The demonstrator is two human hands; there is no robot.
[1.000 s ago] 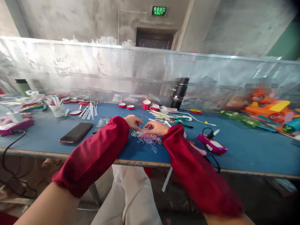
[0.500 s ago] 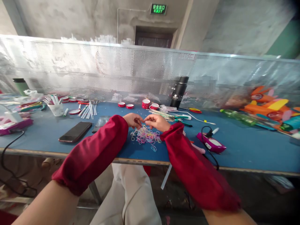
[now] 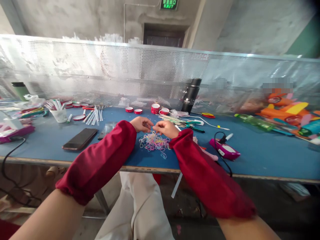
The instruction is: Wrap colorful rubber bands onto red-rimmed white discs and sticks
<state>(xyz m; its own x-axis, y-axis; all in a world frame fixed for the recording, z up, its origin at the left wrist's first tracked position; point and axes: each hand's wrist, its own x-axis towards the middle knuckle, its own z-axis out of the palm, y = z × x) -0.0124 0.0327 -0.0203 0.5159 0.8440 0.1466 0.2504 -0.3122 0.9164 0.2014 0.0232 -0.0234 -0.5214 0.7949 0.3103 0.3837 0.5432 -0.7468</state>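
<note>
A loose pile of small coloured rubber bands (image 3: 155, 144) lies on the blue table (image 3: 262, 156) in front of me. Both my arms wear dark red sleeve covers. My left hand (image 3: 141, 123) and my right hand (image 3: 166, 128) hover just above the pile's far edge. Their fingertips meet in a pinch, on what looks like one small band held between them; it is too small to see clearly.
A black phone (image 3: 80, 139) lies to the left, a magenta device (image 3: 225, 150) with a black cable to the right. Behind the hands are red tape rolls (image 3: 155, 108), green-handled pliers (image 3: 194, 123) and a black flask (image 3: 191, 95). A perforated metal screen (image 3: 112, 73) closes the back; colourful toys (image 3: 287, 111) lie far right.
Both hands rose from the pile of bands and drew a little away from me, fingertips staying pinched together. The view tilted down slightly.
</note>
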